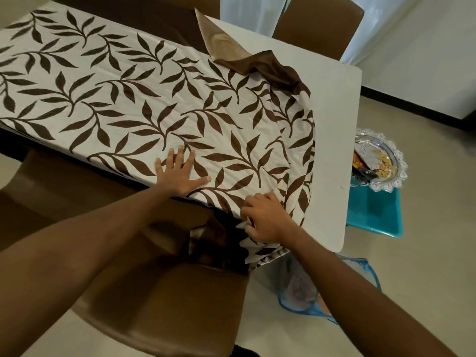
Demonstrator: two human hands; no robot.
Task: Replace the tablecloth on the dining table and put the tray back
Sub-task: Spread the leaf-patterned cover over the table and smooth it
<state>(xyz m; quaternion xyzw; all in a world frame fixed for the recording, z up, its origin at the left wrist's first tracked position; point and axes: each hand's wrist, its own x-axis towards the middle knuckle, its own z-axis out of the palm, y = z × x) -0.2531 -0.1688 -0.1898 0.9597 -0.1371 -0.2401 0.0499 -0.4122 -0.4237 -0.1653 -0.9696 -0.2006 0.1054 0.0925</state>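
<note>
The leaf-print tablecloth (144, 104) runs along the tabletop's (332, 130) long axis, away to the upper left. Its bunched, folded end sits under the right hand (265, 217), which pinches those folds at the near edge, while the left hand (180, 173) presses flat, fingers spread, just beside it. The uncovered white strip lies to the right, so the pull looks rightward, toward the glass tray (371, 140) on the teal bin (373, 215) beyond that end.

The table (332, 140) hides part of the tray (374, 140), whose contents are unclear.
</note>
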